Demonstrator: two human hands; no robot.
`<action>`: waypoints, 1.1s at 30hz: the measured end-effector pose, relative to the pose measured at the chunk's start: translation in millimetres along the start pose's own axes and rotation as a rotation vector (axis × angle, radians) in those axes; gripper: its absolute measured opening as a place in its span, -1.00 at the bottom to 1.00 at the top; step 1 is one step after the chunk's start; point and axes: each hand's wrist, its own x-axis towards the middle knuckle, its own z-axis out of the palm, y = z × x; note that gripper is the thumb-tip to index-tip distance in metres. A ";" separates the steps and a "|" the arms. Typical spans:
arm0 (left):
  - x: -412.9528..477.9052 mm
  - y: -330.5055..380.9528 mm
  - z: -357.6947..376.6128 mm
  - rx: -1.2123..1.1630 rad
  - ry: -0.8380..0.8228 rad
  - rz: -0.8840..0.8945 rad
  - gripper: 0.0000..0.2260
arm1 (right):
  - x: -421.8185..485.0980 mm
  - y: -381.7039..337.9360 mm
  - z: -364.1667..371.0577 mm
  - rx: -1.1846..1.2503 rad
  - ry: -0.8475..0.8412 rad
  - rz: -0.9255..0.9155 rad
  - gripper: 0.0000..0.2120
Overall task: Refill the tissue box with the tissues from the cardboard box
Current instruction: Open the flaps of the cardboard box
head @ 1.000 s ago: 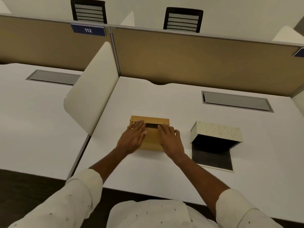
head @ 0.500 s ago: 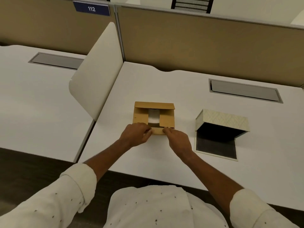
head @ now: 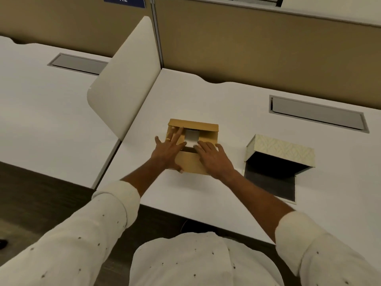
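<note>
Two hands, left (head: 168, 150) and right (head: 212, 158), spread flat, fingers open, gripping nothing, on brown cardboard box (head: 192, 162) exposing white tissues (head: 191, 138); patterned cream tissue box (head: 282, 150) well apart.

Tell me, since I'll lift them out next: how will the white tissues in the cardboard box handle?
Probably soft and floppy: the white tissues show as a thin stack between the flaps of the cardboard box. Likely light, so they may sag or shed sheets unless both hands, left hand and right hand, support them.
</note>
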 end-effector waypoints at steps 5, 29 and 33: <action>6.8 14.5 -11.6 0.016 0.008 -0.048 -0.10 | 33.1 5.8 -15.9 -0.123 -0.137 -0.081 -0.66; 18.7 -23.1 -56.0 0.417 -0.030 -0.123 0.21 | 57.6 52.5 -58.2 -0.233 -0.142 0.274 -0.01; 32.2 -30.7 -63.2 0.396 -0.093 -0.182 0.41 | 64.7 50.6 -55.5 -0.148 -0.161 0.306 0.26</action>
